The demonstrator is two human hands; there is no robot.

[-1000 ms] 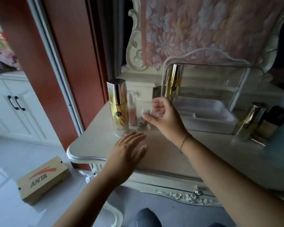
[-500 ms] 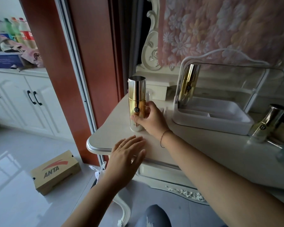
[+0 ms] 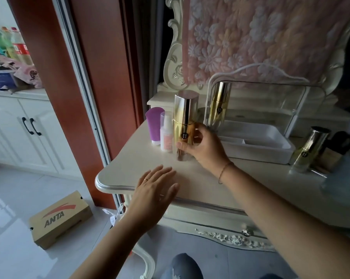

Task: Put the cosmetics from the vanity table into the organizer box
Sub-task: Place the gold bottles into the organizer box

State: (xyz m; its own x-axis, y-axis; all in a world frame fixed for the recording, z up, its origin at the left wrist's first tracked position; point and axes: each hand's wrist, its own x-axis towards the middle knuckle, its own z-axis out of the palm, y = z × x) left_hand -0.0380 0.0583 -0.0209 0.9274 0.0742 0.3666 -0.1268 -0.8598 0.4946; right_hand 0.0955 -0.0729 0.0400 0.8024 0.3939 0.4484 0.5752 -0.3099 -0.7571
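Observation:
My right hand (image 3: pixel 203 146) grips a tall gold bottle with a silver cap (image 3: pixel 185 119), upright on the cream vanity table (image 3: pixel 240 178). Just left of it stand a small pink spray bottle (image 3: pixel 166 135) and a purple tube (image 3: pixel 154 125). The white organizer box (image 3: pixel 256 146) with a clear raised lid sits to the right, and a second gold bottle (image 3: pixel 218 105) stands in its left end. A third gold bottle (image 3: pixel 309 150) stands right of the box. My left hand (image 3: pixel 153 192) hovers flat and open over the table's front left edge.
Dark cosmetics (image 3: pixel 339 150) crowd the table's far right. A floral cloth (image 3: pixel 260 37) covers the mirror behind the box. On the floor to the left lies a cardboard shoe box (image 3: pixel 59 218); white cabinets (image 3: pixel 19 133) stand beyond a red door frame.
My right hand reached left from the small items and closed around the tall gold bottle. The view shifted, bringing the purple tube into sight. My left hand stayed flat at the edge.

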